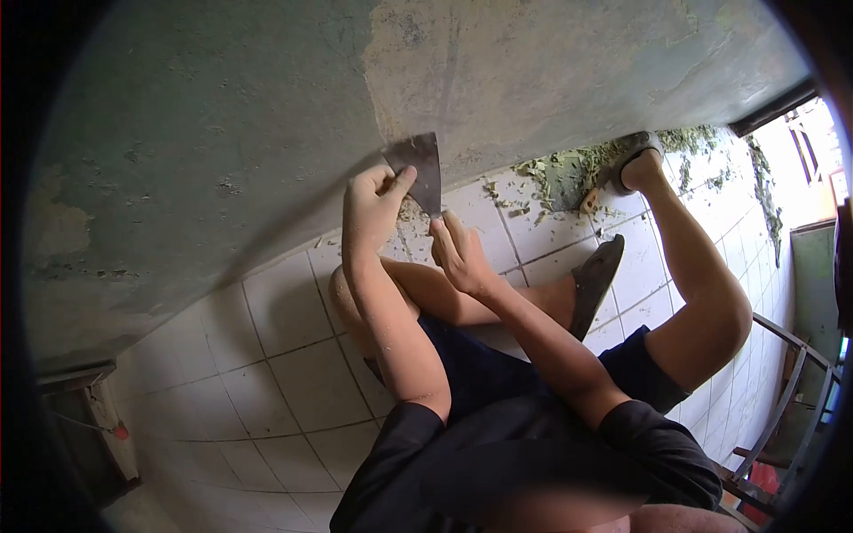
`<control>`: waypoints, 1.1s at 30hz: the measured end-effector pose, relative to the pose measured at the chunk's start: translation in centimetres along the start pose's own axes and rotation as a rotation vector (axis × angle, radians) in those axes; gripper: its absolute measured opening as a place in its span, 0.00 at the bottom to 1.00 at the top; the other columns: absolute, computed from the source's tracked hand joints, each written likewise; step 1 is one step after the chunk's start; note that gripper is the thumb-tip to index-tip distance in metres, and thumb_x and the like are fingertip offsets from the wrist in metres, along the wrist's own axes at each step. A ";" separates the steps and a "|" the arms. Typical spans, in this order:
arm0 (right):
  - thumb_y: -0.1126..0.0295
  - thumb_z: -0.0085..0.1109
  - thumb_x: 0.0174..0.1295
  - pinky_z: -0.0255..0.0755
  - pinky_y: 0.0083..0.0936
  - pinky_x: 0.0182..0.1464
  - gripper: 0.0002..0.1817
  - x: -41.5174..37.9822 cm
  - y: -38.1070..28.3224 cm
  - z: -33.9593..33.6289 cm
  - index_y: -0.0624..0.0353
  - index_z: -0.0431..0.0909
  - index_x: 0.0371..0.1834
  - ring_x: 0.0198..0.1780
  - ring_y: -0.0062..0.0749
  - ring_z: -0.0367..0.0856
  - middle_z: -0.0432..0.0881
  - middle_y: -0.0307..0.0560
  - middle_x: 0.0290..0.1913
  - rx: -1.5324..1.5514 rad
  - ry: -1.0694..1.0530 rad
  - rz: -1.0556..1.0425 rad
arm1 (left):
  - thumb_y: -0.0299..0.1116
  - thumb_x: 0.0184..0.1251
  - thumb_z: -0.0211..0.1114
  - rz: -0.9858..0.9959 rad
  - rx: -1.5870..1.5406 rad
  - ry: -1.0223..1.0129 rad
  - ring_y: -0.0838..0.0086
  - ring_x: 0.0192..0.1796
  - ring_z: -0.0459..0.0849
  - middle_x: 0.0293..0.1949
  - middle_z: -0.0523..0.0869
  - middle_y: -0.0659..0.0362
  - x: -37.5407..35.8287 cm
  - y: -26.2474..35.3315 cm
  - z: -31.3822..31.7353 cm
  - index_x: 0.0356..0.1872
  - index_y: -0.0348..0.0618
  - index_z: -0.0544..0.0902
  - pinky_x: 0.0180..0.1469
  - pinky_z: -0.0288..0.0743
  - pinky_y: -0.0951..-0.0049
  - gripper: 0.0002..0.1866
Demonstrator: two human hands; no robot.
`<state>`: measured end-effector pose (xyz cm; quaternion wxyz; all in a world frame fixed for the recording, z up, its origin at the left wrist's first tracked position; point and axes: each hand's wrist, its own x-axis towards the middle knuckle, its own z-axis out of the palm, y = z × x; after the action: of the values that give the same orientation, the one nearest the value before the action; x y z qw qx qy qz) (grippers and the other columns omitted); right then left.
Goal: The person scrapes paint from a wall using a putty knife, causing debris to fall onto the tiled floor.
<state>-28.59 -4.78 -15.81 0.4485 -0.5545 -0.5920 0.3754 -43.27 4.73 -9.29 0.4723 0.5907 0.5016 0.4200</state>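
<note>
A wide, dark putty knife (421,167) is held up near the painted wall (267,115), its broad edge pointing up at a bare, lighter patch of the wall. My left hand (377,201) grips the blade's left side, with the thumb on its face. Lower down, my right hand (458,252) is closed around the narrow handle end, which its fingers mostly hide. Whether the blade's edge touches the wall I cannot tell.
Scraped paint flakes (533,191) lie on the white tiled floor (302,382) along the wall's base. My sandalled feet stand at the right. A metal frame (791,400) is at the far right, and a dark-framed opening (84,426) at the lower left.
</note>
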 end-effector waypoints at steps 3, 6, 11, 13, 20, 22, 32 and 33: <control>0.65 0.44 0.81 0.65 0.54 0.33 0.12 -0.2 1.9 0.7 0.65 0.67 0.46 0.33 0.74 0.74 0.73 0.69 0.28 -0.005 -0.038 0.092 | 0.39 0.74 0.69 -0.119 -0.019 -0.086 0.85 0.25 0.66 0.18 0.74 0.67 0.3 -2.3 0.1 0.22 0.34 0.79 0.28 0.62 0.73 0.21; 0.65 0.46 0.81 0.64 0.57 0.34 0.12 -0.7 2.3 1.2 0.65 0.67 0.46 0.34 0.75 0.75 0.74 0.69 0.29 -0.055 -0.013 0.063 | 0.39 0.74 0.69 -0.156 -0.129 -0.088 0.85 0.24 0.64 0.17 0.72 0.68 0.4 -3.1 0.4 0.22 0.34 0.77 0.27 0.60 0.73 0.22; 0.64 0.46 0.81 0.63 0.61 0.35 0.12 -0.5 1.2 1.8 0.64 0.68 0.46 0.34 0.76 0.75 0.74 0.71 0.28 -0.097 0.046 0.015 | 0.40 0.75 0.68 -0.088 -0.026 -0.022 0.84 0.25 0.62 0.18 0.68 0.70 1.0 -3.7 0.5 0.20 0.36 0.73 0.27 0.56 0.73 0.25; 0.63 0.47 0.80 0.64 0.61 0.35 0.13 -0.4 0.8 1.9 0.64 0.68 0.44 0.34 0.76 0.75 0.75 0.72 0.28 -0.160 0.054 0.060 | 0.39 0.76 0.68 -0.066 -0.059 0.007 0.85 0.25 0.60 0.18 0.66 0.71 0.8 -3.8 1.1 0.19 0.37 0.71 0.26 0.55 0.73 0.25; 0.62 0.48 0.80 0.63 0.56 0.32 0.17 0.7 -1.2 0.6 0.65 0.68 0.37 0.31 0.75 0.73 0.73 0.70 0.24 -0.156 0.095 0.063 | 0.38 0.77 0.66 0.104 -0.214 0.234 0.85 0.26 0.59 0.19 0.64 0.71 0.4 -1.7 3.2 0.19 0.37 0.68 0.27 0.52 0.75 0.26; 0.61 0.49 0.80 0.65 0.61 0.32 0.15 0.7 -1.9 0.2 0.63 0.69 0.40 0.32 0.77 0.76 0.76 0.74 0.24 -0.162 0.094 0.036 | 0.38 0.77 0.66 0.109 -0.220 0.278 0.85 0.26 0.59 0.19 0.64 0.71 0.1 -1.0 3.8 0.19 0.37 0.68 0.28 0.52 0.75 0.26; 0.59 0.51 0.79 0.67 0.59 0.29 0.17 0.7 0.5 -0.6 0.63 0.68 0.40 0.28 0.74 0.76 0.76 0.71 0.22 -0.231 0.078 0.026 | 0.43 0.74 0.71 -0.086 -0.225 -0.011 0.85 0.28 0.68 0.21 0.73 0.70 1.1 -2.2 1.2 0.21 0.37 0.78 0.34 0.67 0.79 0.24; 0.59 0.51 0.79 0.67 0.59 0.29 0.17 0.6 0.9 -0.4 0.63 0.68 0.40 0.28 0.74 0.76 0.76 0.71 0.22 -0.230 0.078 0.025 | 0.44 0.73 0.72 -0.135 -0.234 -0.022 0.84 0.28 0.74 0.21 0.77 0.68 1.1 -2.9 1.1 0.21 0.38 0.79 0.34 0.69 0.79 0.23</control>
<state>-27.93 -4.10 -16.43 0.4000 -0.6236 -0.6064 0.2888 -42.66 5.78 -12.28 0.5705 0.5010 0.4826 0.4365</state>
